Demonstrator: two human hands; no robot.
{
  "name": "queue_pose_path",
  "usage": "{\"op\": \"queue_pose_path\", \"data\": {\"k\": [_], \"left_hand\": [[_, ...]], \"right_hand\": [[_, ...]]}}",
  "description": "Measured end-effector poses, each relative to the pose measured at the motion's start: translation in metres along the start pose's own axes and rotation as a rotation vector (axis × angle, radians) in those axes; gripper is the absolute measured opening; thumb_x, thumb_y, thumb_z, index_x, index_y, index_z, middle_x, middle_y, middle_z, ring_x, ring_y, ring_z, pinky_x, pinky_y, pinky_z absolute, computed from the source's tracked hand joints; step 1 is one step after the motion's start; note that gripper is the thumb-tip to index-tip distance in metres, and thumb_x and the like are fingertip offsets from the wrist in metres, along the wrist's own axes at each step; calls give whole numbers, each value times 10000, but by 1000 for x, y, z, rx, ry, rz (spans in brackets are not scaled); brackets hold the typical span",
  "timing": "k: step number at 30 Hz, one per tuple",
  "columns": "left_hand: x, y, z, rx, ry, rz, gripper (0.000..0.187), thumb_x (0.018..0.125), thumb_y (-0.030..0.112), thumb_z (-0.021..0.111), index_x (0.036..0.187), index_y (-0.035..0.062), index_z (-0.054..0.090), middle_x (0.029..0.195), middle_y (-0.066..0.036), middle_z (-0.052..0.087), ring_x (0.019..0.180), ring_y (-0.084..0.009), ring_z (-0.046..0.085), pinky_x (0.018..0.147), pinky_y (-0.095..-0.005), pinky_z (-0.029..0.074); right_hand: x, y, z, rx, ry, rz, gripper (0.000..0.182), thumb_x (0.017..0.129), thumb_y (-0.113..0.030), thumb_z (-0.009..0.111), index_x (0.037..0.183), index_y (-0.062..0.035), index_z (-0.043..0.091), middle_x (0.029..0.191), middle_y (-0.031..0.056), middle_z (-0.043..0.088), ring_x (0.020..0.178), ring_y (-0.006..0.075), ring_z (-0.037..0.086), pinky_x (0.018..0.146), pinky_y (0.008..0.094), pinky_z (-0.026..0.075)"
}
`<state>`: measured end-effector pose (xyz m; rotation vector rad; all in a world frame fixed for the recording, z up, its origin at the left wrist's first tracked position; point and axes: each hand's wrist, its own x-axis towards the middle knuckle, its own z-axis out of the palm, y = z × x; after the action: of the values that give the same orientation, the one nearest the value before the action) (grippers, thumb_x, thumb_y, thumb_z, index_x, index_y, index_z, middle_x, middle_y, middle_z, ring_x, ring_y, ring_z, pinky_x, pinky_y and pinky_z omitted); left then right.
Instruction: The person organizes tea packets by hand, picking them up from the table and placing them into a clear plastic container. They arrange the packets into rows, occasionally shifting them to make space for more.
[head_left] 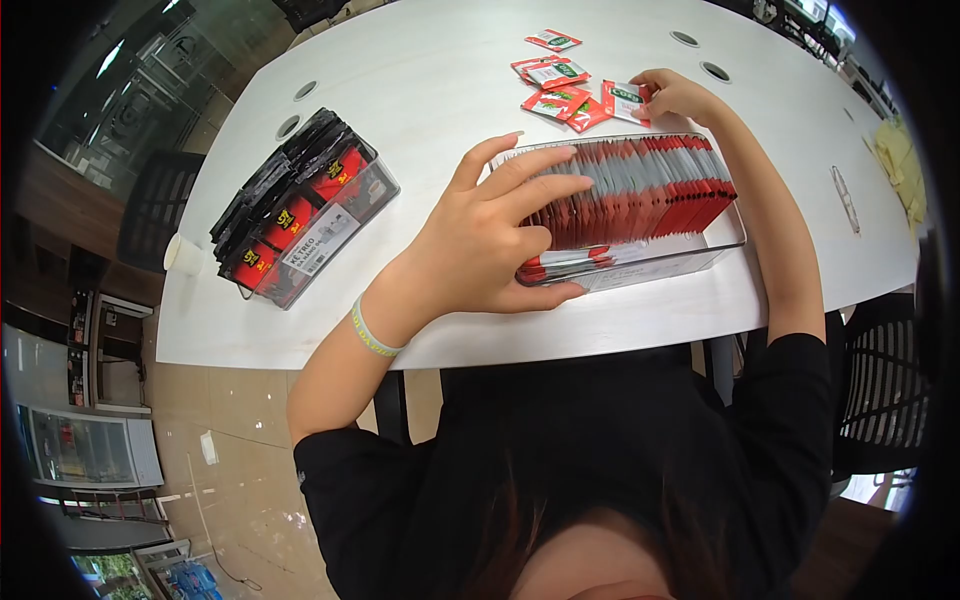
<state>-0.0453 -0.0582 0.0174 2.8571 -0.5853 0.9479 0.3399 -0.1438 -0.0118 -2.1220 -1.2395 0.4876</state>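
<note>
My left hand (480, 240) is spread over the left end of a clear plastic box (690, 255), thumb along its front wall and fingers reaching over the top. Inside the box stands a tightly packed row of red-and-silver sachets (640, 190); a few more lie flat at its front left. Behind the box, my right hand (675, 98) pinches the right edge of a red-and-white sachet (622, 100) with a green label. Several similar loose sachets (556, 72) lie on the table just left of it, some overlapping.
A second clear box (330, 255), filled with black-and-red packets, stands at the left on the white table (440, 70). A paper cup (182, 254) is at the left edge. Farther right lie a thin metallic object (845, 200) and a yellow cloth or bag (900, 175). Round cable holes dot the tabletop.
</note>
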Motion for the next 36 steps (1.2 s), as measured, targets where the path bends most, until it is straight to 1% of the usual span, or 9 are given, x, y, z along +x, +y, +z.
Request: {"op": "queue_pose_path", "data": {"k": [1,5,10,13,16,18,23,29,36], "left_hand": [[0,1,0,-8,10,-20,443,695,440,776,502,83,597,1210,-70,634,1272,-252,493,1112,-498,262],[1,2,-1,-19,38,-71,407,682,448,788,547,93,640,1245,-66,623,1279,-255,490,1118,-502,246],[-1,0,2,-113,30,-76,324,646,414,817,623,116,693,1311,-61,603,1308,-274,473,1126,-516,237],[-1,-2,-2,-144,-19,-82,286,612,377,841,643,129,704,1319,-62,608,1317,-288,471,1129,-531,232],[0,-1,-3,-80,-11,-59,341,636,412,822,578,112,670,1262,-54,633,1289,-262,495,1127,-532,234],[0,0,-2,-28,2,-46,411,661,454,802,529,98,645,1220,-47,647,1264,-237,513,1124,-527,240],[1,0,-6,50,84,-19,455,649,493,797,502,112,597,1078,-18,683,1094,-199,603,1079,-506,294],[0,-3,-11,84,148,2,514,627,522,804,474,134,504,976,8,692,985,-171,627,1039,-478,331],[-3,-5,-10,132,219,14,492,623,540,802,537,145,522,915,14,687,919,-158,633,1013,-449,347]], "right_hand": [[-2,-4,-4,-47,-143,40,574,739,-185,767,1242,21,578,976,82,606,914,175,564,867,267,413],[-21,-15,-5,30,-128,96,396,783,-181,731,1113,18,641,881,35,598,766,106,555,723,225,443],[-53,-18,-30,270,245,-241,327,880,-228,687,1132,-22,655,857,9,635,765,58,585,693,231,489],[-87,-42,-52,348,315,-472,273,927,-190,653,1156,-42,643,827,9,646,742,63,579,678,226,466],[-126,-78,-48,295,124,-666,182,901,-83,654,1075,-32,664,832,33,658,684,77,588,633,231,481],[-149,-112,-24,240,-93,-617,183,878,-92,700,1054,-43,685,826,35,680,677,71,617,599,211,508],[-167,-137,11,-79,-53,-845,157,732,-26,748,883,-4,713,736,89,692,659,185,668,606,265,525],[-175,-144,29,-121,-90,-791,182,744,0,735,923,3,701,754,117,689,655,237,677,594,295,529],[-179,-147,56,-105,-225,-796,222,815,20,626,1031,20,677,810,169,684,689,307,666,637,356,529]]}}
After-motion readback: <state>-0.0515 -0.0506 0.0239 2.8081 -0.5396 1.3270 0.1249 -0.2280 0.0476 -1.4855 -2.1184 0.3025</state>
